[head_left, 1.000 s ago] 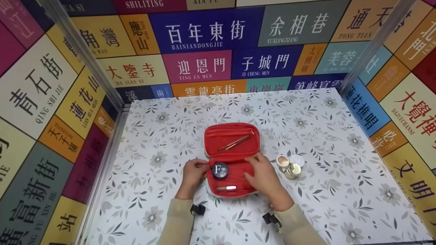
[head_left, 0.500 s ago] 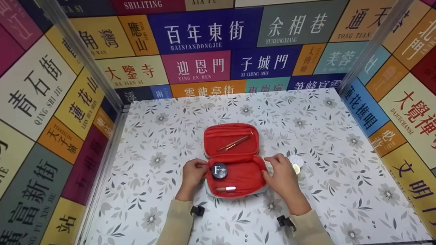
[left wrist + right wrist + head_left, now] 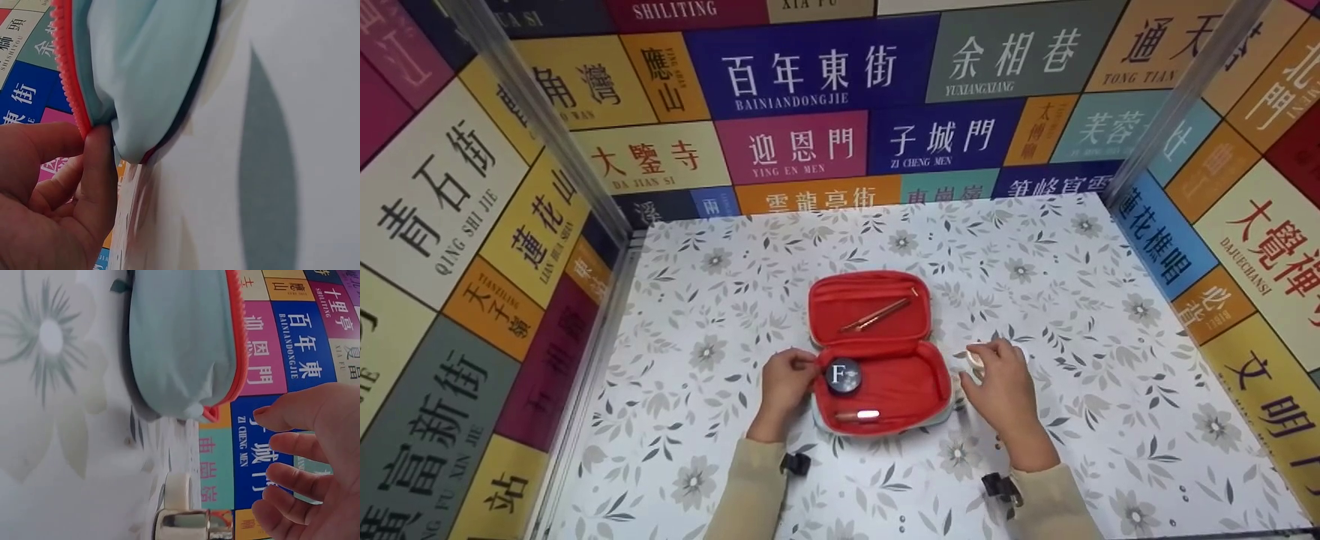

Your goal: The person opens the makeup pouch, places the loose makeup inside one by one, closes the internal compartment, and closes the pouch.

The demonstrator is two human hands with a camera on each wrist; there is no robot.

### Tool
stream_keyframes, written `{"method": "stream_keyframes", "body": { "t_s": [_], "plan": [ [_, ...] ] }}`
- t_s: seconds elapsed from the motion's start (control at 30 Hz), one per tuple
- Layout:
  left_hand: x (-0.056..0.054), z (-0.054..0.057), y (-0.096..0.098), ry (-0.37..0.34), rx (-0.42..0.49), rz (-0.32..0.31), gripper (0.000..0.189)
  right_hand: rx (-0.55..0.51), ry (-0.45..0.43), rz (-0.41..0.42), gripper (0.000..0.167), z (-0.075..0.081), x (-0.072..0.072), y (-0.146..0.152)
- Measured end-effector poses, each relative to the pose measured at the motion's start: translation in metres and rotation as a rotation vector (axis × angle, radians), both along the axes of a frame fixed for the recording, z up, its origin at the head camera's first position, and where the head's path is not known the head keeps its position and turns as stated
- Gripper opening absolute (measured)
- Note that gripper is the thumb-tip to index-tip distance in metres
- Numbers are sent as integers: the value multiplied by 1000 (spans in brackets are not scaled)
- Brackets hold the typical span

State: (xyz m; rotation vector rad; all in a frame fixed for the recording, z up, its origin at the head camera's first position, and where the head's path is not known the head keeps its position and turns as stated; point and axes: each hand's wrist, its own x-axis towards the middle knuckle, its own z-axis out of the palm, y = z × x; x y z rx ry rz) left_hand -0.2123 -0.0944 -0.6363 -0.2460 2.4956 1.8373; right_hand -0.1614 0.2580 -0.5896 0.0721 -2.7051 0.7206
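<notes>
A makeup pouch lies unzipped on the table, red inside and pale blue outside. Inside it sit a dark round case marked "F" and a slim tube with a shiny end. Two thin copper-coloured sticks rest in the lid. My left hand pinches the pouch's zipped edge at its left corner, clearest in the left wrist view. To the right of the pouch, my right hand hovers with fingers spread and nothing held. Below it stand a gold-coloured jar and a pale jar, mostly hidden in the head view.
The table has a white floral cover. Panels printed with street names enclose it at the back and both sides, with clear corner posts between them.
My right hand has left the pouch's right side and moved right, over the small jars. The pouch's right side has spread outward. My left hand keeps its place.
</notes>
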Motion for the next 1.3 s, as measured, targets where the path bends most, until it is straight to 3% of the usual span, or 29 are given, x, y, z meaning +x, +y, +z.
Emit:
{"method": "stream_keyframes", "body": {
  "t_s": [0.43, 0.63, 0.93, 1.3],
  "plan": [
    [-1, -2, -2, -18, 34, -12, 11, -34, 23, -87, 39, -11, -6, 21],
    [-2, -3, -2, -8, 4, -11, 10, -40, 20, -102, 42, -15, -8, 28],
    [-1, -4, -3, -19, 25, -12, 14, -17, -42, -121, 50, -22, -10, 35],
    [-2, -8, -3, -26, 81, -13, 16, -7, -109, -138, 48, -28, -10, 40]
  ]
}}
